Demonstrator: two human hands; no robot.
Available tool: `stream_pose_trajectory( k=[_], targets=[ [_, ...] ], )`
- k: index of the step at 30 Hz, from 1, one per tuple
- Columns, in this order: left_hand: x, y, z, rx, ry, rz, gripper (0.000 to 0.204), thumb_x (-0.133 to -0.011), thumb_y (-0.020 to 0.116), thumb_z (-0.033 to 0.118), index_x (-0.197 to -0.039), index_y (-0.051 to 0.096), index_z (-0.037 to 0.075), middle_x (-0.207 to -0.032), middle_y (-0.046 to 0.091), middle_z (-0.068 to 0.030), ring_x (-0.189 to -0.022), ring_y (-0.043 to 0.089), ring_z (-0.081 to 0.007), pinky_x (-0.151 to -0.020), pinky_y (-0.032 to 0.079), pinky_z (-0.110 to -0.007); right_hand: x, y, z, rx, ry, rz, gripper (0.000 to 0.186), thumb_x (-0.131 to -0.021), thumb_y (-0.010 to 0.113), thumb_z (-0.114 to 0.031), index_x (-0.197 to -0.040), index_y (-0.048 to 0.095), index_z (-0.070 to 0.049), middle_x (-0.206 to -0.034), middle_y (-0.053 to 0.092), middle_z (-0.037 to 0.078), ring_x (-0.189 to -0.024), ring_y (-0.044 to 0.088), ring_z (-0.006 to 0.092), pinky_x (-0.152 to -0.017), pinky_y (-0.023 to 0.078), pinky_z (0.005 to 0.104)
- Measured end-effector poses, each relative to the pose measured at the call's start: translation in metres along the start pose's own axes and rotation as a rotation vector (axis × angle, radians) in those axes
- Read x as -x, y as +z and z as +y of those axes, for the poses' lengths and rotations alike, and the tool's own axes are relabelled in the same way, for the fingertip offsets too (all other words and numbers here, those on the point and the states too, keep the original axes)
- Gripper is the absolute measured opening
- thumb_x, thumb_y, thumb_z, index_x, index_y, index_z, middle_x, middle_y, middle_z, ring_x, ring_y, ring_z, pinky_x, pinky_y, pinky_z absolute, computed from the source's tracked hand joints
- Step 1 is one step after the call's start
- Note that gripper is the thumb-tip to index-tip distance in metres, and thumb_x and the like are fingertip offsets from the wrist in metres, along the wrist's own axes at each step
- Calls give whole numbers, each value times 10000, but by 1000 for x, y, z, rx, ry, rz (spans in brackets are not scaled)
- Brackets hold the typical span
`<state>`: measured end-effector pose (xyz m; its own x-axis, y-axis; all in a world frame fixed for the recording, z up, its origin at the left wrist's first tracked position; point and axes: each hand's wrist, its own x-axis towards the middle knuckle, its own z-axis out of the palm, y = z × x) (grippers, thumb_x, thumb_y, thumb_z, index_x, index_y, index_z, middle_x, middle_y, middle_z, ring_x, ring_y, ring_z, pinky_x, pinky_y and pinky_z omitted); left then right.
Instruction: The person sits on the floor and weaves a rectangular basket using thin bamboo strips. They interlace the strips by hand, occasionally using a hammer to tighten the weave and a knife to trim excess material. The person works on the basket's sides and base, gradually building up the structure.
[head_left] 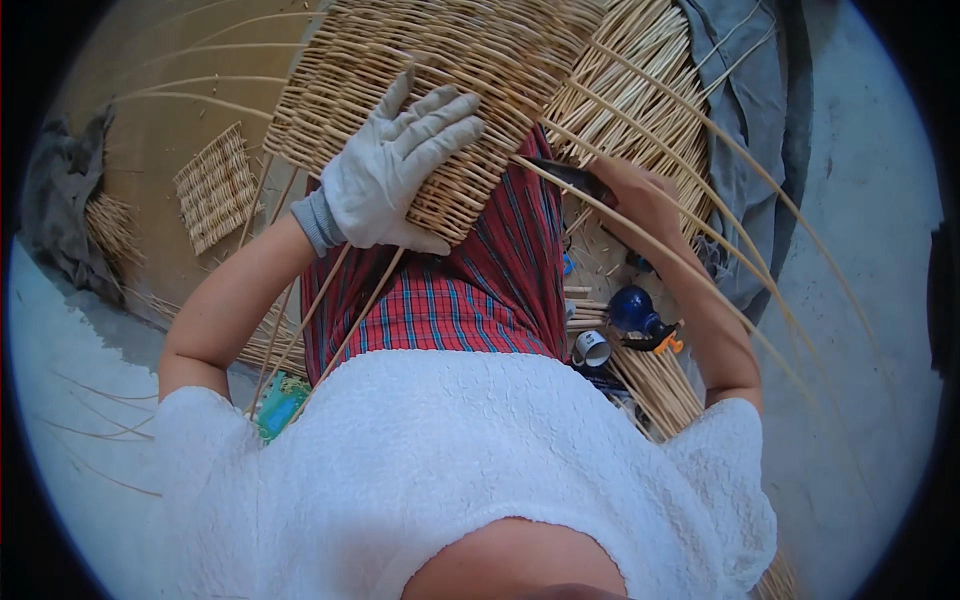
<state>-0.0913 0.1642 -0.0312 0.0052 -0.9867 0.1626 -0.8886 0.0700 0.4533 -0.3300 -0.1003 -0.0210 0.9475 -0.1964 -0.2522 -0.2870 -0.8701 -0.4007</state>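
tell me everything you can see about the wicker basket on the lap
The wicker basket is pale straw-coloured, tightly woven from thin cane rods, and unfinished: long loose rods stick out from its edge and arc away to the right. It lies tilted on the red plaid cloth over the person's lap. The gloved left hand rests flat on its woven side; the bare right hand is beside its lower right edge, on the loose rods.

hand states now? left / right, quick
Left hand: gloved, open, fingers spread flat on the woven basket.
Right hand: bare, closed around a dark tool beside the basket's loose canes.
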Motion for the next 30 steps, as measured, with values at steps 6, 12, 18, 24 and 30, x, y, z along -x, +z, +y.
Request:
stream_pose_trajectory(
  k=[6,12,18,24,30],
  targets=[
    [-4,0,-9,-93,14,38,1212,-618,813,713,-1600,373,154,-1656,345,-141,-1559,264,-328,-1303,61,-564,101,20,33,-538,210,-290,306,-905,739,-201,-1157,679,-40,-776,606,27,-697,567,97,-654,480,309],
    [-23,-8,-17,-143,117,44,1199,-649,752,771,-1595,384,132,-1659,353,-91,-1563,263,-293,-1303,83,-560,78,-1,-63,-776,135,-52,576,-866,681,-70,-1433,619,-152,-789,675,65,-627,562,109,-626,469,280],
    [-23,-9,-20,-134,125,-17,1196,-656,751,771,-1585,389,111,-1645,373,-99,-1545,303,-300,-1302,93,-563,66,5,-62,-760,119,27,625,-822,665,-27,-1416,661,-220,-918,746,73,-599,547,84,-596,465,270],
    [-23,-7,-23,-109,119,-8,1186,-643,773,762,-1576,404,128,-1633,396,-93,-1532,333,-292,-1301,104,-563,55,-2,-57,-761,127,-66,635,-815,640,-7,-1415,661,-213,-956,759,67,-610,525,58,-594,448,255],
    [-21,-6,-22,-105,102,-50,1246,-539,865,643,-1574,410,122,-1639,387,-100,-1544,307,-305,-1302,99,-578,44,-15,-51,-771,127,-191,642,-811,632,-1,-1403,671,-246,-891,745,60,-587,488,64,-585,438,244]
  ],
)
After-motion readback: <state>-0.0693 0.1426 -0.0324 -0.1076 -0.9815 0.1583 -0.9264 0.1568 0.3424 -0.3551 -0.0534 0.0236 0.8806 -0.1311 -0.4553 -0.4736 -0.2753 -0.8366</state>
